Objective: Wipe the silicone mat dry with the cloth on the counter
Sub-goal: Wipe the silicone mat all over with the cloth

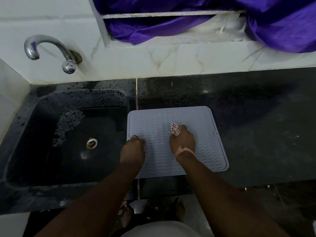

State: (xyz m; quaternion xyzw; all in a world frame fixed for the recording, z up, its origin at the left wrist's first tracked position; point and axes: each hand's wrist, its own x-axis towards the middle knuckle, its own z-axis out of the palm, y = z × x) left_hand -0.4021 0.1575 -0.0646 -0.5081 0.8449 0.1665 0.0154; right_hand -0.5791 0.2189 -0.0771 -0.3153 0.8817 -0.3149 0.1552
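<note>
Right hand [182, 140] apparently clutches cloth [174, 128] on mat [201, 151].

One silicone mat [171, 120], grey-blue with wavy ribs, lies on the bench [248, 108]. One patterned cloth [174, 128]. Two hands: the left hand [133, 149] and the right hand [182, 140]. One sink [51, 134] with one drain [91, 143]. One chrome tap [51, 50]. One purple curtain [188, 14]. Two bare feet [178, 208] on the floor.
</note>
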